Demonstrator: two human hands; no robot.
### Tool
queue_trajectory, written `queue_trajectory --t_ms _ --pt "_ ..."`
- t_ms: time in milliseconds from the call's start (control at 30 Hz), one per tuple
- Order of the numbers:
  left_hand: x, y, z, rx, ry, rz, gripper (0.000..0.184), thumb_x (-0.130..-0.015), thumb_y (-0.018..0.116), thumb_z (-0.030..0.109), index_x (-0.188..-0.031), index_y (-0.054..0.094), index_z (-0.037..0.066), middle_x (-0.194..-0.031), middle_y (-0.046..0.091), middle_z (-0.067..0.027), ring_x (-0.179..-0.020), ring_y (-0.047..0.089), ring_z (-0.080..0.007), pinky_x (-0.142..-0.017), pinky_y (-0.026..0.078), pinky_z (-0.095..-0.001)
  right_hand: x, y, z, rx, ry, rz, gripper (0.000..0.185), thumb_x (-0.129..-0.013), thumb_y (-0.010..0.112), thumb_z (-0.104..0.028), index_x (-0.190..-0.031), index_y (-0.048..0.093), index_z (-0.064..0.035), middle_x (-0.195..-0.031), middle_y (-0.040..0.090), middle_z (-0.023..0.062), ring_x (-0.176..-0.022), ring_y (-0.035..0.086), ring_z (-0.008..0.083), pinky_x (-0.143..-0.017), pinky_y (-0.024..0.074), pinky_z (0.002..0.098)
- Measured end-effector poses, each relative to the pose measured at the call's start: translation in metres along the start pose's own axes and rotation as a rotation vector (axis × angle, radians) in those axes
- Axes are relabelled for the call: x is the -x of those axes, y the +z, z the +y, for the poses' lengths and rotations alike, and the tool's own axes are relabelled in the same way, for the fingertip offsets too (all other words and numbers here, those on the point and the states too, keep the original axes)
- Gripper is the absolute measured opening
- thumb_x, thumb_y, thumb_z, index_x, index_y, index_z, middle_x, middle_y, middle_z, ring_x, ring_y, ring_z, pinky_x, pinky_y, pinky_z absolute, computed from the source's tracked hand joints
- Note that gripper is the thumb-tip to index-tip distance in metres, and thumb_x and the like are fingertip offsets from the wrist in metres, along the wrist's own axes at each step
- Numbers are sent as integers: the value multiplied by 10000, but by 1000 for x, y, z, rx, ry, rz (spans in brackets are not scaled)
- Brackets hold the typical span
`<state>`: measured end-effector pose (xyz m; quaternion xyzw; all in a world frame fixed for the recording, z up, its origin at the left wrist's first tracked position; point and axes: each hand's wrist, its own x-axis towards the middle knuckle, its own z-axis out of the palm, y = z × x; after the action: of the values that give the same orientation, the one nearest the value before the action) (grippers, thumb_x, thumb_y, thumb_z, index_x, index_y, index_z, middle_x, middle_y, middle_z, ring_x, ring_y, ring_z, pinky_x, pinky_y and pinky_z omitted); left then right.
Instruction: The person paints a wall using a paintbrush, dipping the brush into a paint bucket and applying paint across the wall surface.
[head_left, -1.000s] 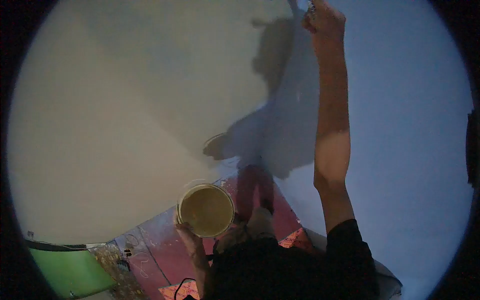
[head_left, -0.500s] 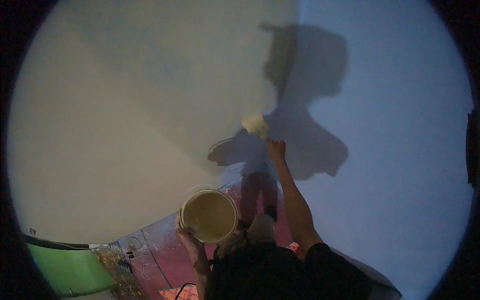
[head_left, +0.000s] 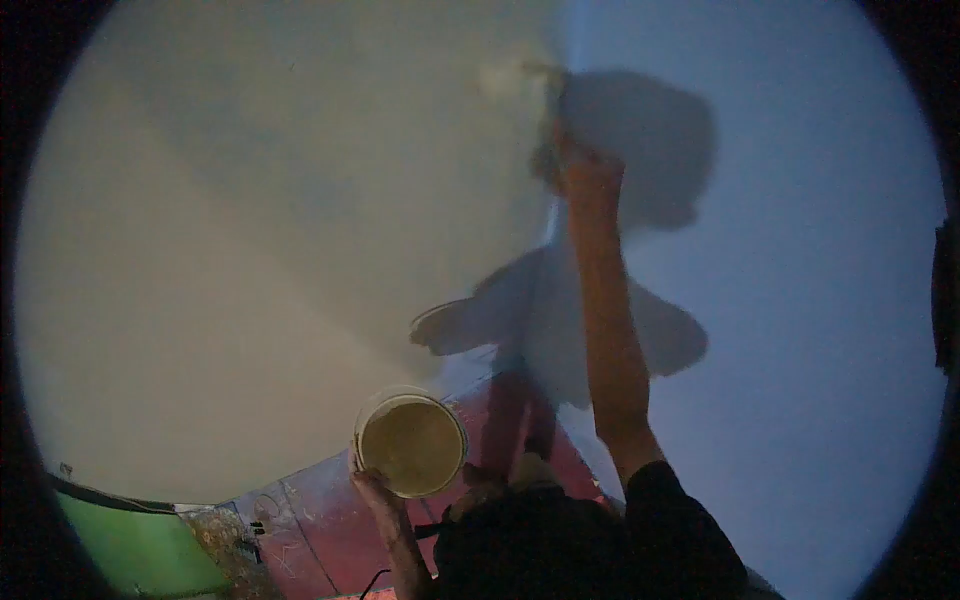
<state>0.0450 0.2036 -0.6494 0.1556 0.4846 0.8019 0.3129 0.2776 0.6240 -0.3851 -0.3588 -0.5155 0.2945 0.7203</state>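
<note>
My left hand (head_left: 371, 482) is closed on the side of a round bucket (head_left: 464, 440), which holds yellowish-beige paint (head_left: 412, 448). The bucket is low in front of my body, its open top towards me. High up, my right hand (head_left: 585, 158) grips a paintbrush (head_left: 545, 78), smeared by motion. The brush's pale head is at the beige wall (head_left: 250, 250), just left of the corner with the blue wall (head_left: 800, 300). Whether the bristles press on the wall, I cannot tell.
Reddish floor (head_left: 350, 520) with marks and bits of cord runs along the wall's foot. A green surface (head_left: 140, 545) shows at the lower left. My shadow (head_left: 650, 140) falls across the corner. A dark object (head_left: 943, 300) stands at the far right edge.
My right hand has moved up with the paintbrush, from about mid-height to high along the corner, and the arm is straighter. The bucket in my left hand sits slightly lower in view.
</note>
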Motion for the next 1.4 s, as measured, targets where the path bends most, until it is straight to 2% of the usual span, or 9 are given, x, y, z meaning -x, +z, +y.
queue_trajectory --t_ms 67,267,500,667,967,1033,1167,1233,1400 --pt "3 7 10 -29 -72 30 739 -880 586 591 -1329 487 13 -1188 598 -114 -1040 603 -257 -875 532 -439 -36 22 -106 -294 62 8 314 -864 699 -319 -794 704 -13 -534 511 0 -492 492 130 -484 405 323" --pt "7 72 7 109 -4 134 556 -932 548 422 -1294 517 1 -1150 609 -118 -952 621 -239 -760 558 -409 -137 36 -85 724 -829 -4 167 -818 662 -233 -941 723 -139 -679 632 105 -576 598 276 -520 450 404" --pt "5 59 10 119 37 84 484 -911 498 259 -1299 490 -29 -1129 602 -146 -937 624 -251 -736 566 -393 103 -43 105 165 412 -257 335 -888 674 -320 -892 716 12 -624 556 2 -626 489 82 -571 398 300" --pt "-5 39 -21 49 15 88 486 -890 480 224 -1302 484 -35 -1150 592 -148 -988 611 -253 -769 562 -417 217 -103 274 872 173 -305 265 -849 660 -243 -761 695 5 -633 640 136 -577 613 264 -545 452 405" --pt "7 52 -34 96 192 -20 565 -922 509 387 -1336 481 4 -1201 592 -135 -1072 598 -264 -842 553 -433 46 -29 35 403 42 -213 430 -903 620 -358 -821 676 60 -597 568 145 -568 472 163 -590 425 394" --pt "6 43 -34 -4 65 91 620 -906 556 453 -1334 487 9 -1213 591 -128 -1073 593 -270 -857 542 -438 17 -12 11 323 -170 -73 406 -896 612 -326 -767 665 55 -644 588 254 -559 545 411 -597 424 472" --pt "5 32 -32 67 18 119 601 -906 560 438 -1327 492 15 -1203 596 -123 -1051 603 -274 -851 540 -435 -76 49 -73 269 -505 23 432 -883 608 -347 -719 638 51 -664 584 249 -593 550 395 -588 416 447" --pt "1 27 -36 16 89 87 565 -919 544 418 -1316 499 19 -1206 596 -126 -1052 605 -268 -865 533 -434 -110 81 -105 3 -539 206 450 -898 610 -392 -748 643 31 -540 416 56 -558 400 149 -529 370 351" --pt "11 61 -15 99 28 174 536 -948 491 405 -1325 491 24 -1208 594 -128 -1065 598 -245 -893 519 -419 -139 63 -100 118 -397 19 362 -902 639 -319 -720 627 -7 -543 450 36 -537 449 137 -497 379 343"
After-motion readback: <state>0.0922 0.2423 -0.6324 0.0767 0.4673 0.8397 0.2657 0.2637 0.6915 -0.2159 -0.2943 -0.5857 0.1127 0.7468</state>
